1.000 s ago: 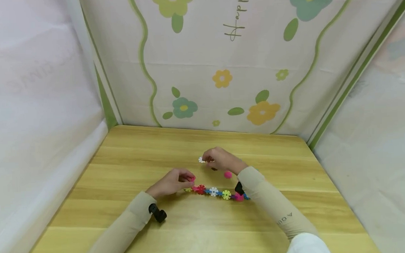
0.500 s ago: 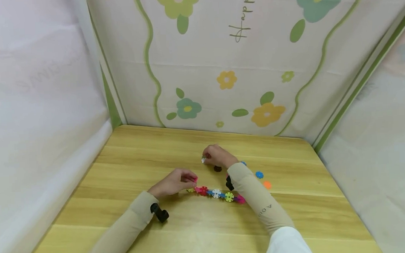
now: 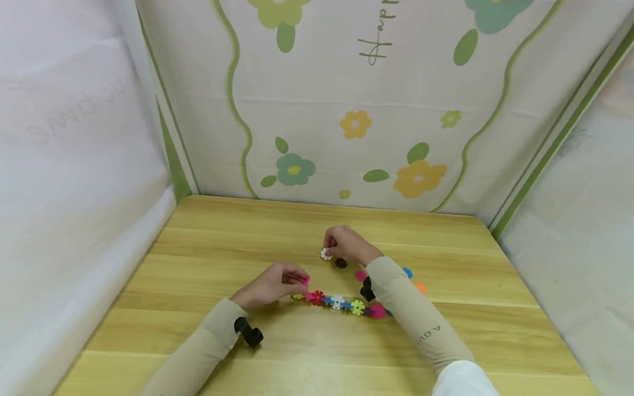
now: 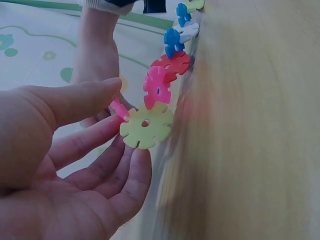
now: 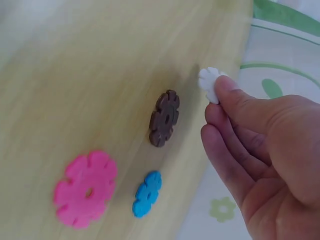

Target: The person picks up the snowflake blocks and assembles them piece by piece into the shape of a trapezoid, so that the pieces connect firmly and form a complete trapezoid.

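My left hand (image 3: 273,284) pinches a pink notched plastic disc (image 4: 119,108) between thumb and index finger. That disc joins a yellow-green disc (image 4: 146,126) at the left end of a chain of interlocking flower-shaped discs. Along the chain lie a red disc (image 3: 317,297), a white disc (image 3: 337,302), a second yellow-green disc (image 3: 357,307) and a pink one (image 3: 377,311), with blue links between some. Farther back, my right hand (image 3: 351,245) holds a loose white disc (image 5: 208,82) by thumb and fingertips, above the table. The chain's right end is hidden behind my right forearm.
Loose discs lie around my right wrist: a brown one (image 5: 164,118), a pink one (image 5: 86,189), a blue one (image 5: 147,194) and an orange one (image 3: 419,288). The wooden table (image 3: 233,225) meets a flower-printed cloth wall (image 3: 302,104) at its back edge.
My right hand has shifted slightly to the right over the last half second, with the white disc in its fingers. The left hand keeps its place at the chain's end.
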Demonstrator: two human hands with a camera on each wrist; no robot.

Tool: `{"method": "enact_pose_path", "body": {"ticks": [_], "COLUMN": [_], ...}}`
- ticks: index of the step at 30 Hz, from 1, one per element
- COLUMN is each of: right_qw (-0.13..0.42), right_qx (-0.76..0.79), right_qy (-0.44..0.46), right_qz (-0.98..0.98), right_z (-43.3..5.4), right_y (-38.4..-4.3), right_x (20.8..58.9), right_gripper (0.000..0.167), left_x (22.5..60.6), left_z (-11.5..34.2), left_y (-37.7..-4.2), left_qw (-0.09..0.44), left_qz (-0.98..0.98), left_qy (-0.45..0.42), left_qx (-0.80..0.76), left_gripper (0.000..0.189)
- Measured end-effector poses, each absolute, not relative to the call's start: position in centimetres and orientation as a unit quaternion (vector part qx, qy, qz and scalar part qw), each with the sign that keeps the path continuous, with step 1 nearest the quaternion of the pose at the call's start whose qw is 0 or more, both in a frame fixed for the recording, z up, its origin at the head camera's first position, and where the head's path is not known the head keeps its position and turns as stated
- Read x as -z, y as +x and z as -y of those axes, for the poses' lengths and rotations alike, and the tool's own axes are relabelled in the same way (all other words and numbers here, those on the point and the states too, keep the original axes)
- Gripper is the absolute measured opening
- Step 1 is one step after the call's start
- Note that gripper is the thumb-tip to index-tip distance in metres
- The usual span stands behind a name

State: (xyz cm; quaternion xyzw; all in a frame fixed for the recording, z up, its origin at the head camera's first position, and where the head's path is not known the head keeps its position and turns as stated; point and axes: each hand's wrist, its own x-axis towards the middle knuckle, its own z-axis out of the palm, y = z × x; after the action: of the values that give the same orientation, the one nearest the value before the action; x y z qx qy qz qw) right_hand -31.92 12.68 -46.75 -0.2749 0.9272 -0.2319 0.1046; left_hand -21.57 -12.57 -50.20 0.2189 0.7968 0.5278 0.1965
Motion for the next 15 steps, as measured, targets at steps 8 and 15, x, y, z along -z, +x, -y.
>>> {"method": "enact_pose_path", "body": {"ticks": [8,15], "right_qw": [0.095,0.089], "right_qx": [0.294,0.357], "right_qy": [-0.297,-0.313], "right_qz": [-0.904,-0.875], "right_z": [-13.8,-14.1], "right_y": [-29.6,-26.4], "right_x": [45.8,45.1], "right_gripper": [0.007,0.006], "left_x": [50.2,50.2], "left_z": [12.7,12.6], "left_y": [-21.3,-21.3], "left_qw": [0.191,0.199], "left_qz": [-0.802,-0.792], "left_qy": [0.221,0.228], "left_qx": [-0.521,-0.530], "left_gripper": [0.029,0.030]}}
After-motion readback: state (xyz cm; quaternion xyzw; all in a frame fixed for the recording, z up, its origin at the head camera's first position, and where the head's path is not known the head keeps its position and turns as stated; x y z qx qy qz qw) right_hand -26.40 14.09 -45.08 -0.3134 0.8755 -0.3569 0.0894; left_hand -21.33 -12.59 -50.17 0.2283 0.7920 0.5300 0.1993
